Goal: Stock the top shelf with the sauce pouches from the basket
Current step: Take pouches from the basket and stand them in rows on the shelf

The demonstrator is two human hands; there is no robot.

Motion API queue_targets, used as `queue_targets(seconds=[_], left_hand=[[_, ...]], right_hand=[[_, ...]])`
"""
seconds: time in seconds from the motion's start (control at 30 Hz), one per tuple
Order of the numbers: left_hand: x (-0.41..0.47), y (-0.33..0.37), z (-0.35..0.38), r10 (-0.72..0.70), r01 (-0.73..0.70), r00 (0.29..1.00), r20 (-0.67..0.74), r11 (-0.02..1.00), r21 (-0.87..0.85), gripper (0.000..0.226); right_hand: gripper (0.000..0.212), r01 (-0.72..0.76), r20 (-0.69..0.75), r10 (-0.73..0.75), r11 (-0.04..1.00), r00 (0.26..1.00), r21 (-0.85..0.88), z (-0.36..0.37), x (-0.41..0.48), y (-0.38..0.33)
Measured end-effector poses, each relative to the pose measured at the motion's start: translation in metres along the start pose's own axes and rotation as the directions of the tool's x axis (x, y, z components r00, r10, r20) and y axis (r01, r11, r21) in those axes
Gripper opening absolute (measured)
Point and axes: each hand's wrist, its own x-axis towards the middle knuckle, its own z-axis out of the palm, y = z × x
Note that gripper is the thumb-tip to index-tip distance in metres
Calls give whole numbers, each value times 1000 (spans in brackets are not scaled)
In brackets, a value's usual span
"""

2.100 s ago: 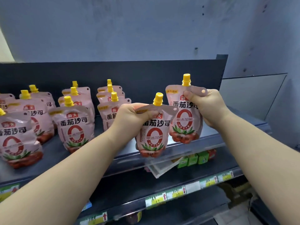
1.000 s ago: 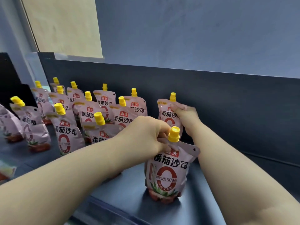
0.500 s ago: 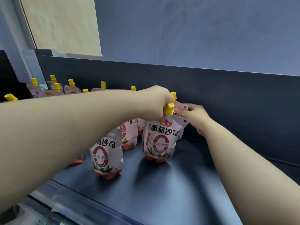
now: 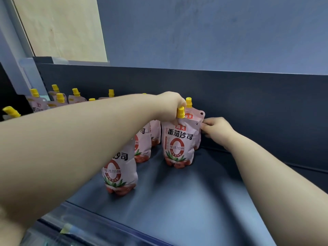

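Note:
Two pink sauce pouches with yellow caps stand one behind the other on the dark top shelf. My left hand grips the front pouch at its spout, fingers curled round the neck. My right hand pinches the right top corner of that pouch, close to the rear pouch against the back panel. More pouches of the same kind stand in rows to the left, partly hidden by my left forearm; the nearest of them shows below the arm. The basket is out of view.
The shelf's dark back panel rises behind the pouches, with a blue wall above. A clear plastic rail runs along the shelf's front edge. Bare shelf surface lies to the right of and in front of the held pouch.
Both pouches have gone from in front of the shelf onto it, at the right end of the rows. My right hand has let go of the rear pouch and pinches the front pouch's corner.

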Motion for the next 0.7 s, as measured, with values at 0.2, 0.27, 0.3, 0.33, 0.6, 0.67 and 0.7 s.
queue_targets(seconds=[0.2,0.27,0.3,0.33,0.6,0.67,0.7], left_hand=[[-1,-10,-1,32,-34,999,-23,995,-91,17],[-5,-14,-4,31,-36,998,-46,992,-119,27],[-6,-16,-5,28,-35,998,-55,991,-131,33],[-7,-18,-5,28,-37,998,-61,989,-144,36],[-26,-27,-6,93,-101,991,-91,991,-90,40],[-33,-29,-8,99,-104,989,-107,994,-43,45],[-36,-31,-10,100,-103,988,-117,995,-18,48]], right_hand=[[25,-15,-51,10,994,999,-108,2,-8,-7],[30,-10,-66,-3,980,998,-200,1,-14,-9],[31,-13,-75,-5,970,997,-241,0,-17,-10],[33,-23,-85,0,962,996,-271,-1,-21,-10],[43,-24,-185,-52,923,981,-385,-12,-56,-30],[45,11,-212,-102,920,972,-391,-13,-65,-39],[46,28,-223,-125,918,967,-395,-13,-69,-44]])
